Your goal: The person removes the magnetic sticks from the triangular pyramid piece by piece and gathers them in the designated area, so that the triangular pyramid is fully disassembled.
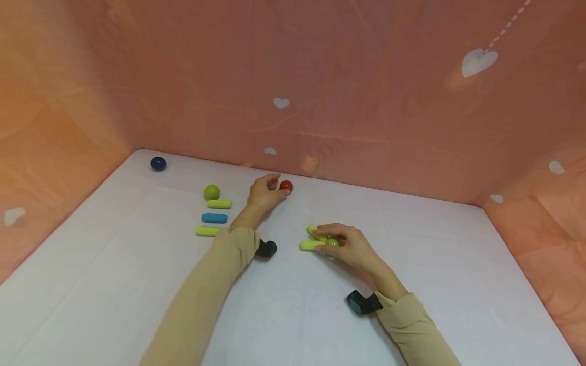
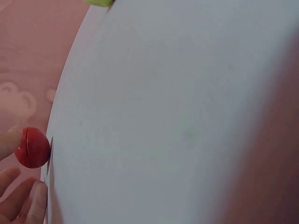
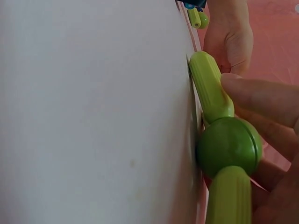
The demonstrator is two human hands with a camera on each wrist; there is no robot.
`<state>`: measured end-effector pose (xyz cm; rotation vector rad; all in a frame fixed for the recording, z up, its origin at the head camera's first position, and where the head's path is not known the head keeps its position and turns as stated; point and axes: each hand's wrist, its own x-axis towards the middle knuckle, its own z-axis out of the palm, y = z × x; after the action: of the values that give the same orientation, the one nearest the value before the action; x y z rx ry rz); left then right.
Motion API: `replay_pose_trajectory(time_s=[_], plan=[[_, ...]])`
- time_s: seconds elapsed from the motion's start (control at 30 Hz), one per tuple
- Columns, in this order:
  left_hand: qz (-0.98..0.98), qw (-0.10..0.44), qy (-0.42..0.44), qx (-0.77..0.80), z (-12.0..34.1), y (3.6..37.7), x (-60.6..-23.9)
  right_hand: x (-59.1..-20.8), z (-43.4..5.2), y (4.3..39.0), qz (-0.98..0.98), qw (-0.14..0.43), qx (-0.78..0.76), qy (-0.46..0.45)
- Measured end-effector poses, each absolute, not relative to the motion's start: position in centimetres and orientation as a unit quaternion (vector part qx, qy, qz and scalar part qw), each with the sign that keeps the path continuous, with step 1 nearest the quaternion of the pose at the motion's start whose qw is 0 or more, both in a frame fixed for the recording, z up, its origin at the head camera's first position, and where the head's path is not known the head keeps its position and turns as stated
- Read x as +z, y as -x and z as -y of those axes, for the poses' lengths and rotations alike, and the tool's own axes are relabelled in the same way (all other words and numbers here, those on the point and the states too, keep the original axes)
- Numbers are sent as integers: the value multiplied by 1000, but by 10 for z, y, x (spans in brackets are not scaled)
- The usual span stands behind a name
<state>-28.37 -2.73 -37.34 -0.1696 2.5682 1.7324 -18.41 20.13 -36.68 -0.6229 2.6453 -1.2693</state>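
Near the far edge of the white table, my left hand [image 1: 265, 194] reaches to a red ball [image 1: 286, 186] with a seam around it. The thumb touches the ball; in the left wrist view the other fingers lie apart from it, low at the table. My right hand [image 1: 352, 246] holds a yellow-green rod [image 1: 310, 246] between thumb and fingers. That ribbed rod meets a green ball [image 3: 229, 147] under the hand. A second yellow-green rod [image 1: 316, 232] lies at the fingertips. Another rod [image 3: 230, 196] runs from the ball toward the wrist, hidden by the hand in the head view.
Left of the left forearm lie a green ball [image 1: 211, 192], a yellow-green rod [image 1: 219, 204], a blue rod [image 1: 214, 218] and another yellow-green rod [image 1: 207, 231]. A dark blue ball [image 1: 158, 163] sits at the far left corner. Peach cloth [image 1: 320, 127] rises behind the table.
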Motion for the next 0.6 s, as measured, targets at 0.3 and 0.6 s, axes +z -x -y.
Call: replay_pose_trajectory(time_s=[0.3, 0.6], plan=[[-838, 4, 64, 542, 27, 264, -364, -364, -202, 181, -879, 73, -423, 208], [-864, 7, 16, 502, 17, 235, -355, -362, -204, 179, -886, 65, -411, 206]])
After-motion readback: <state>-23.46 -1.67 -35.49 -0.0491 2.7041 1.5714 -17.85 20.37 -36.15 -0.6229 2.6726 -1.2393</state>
